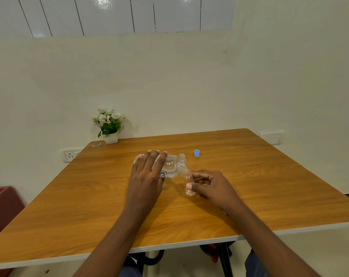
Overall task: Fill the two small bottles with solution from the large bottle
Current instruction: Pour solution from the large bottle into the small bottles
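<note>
My left hand [147,170] grips the large clear bottle [170,166], which is tipped on its side with its mouth pointing right. Its mouth meets the neck of a small clear bottle [189,184] that stands on the table, held between the thumb and fingers of my right hand [209,185]. The second small bottle [182,157] stands upright just behind the large bottle's neck, untouched. A blue cap [197,153] lies on the table further right. Whether liquid is flowing is too faint to tell.
The wooden table [269,186] reaches the wall. A white pot of flowers [109,126] stands at its back left corner, with a small clear scrap [96,145] beside it. A red box [1,204] sits on the floor at left.
</note>
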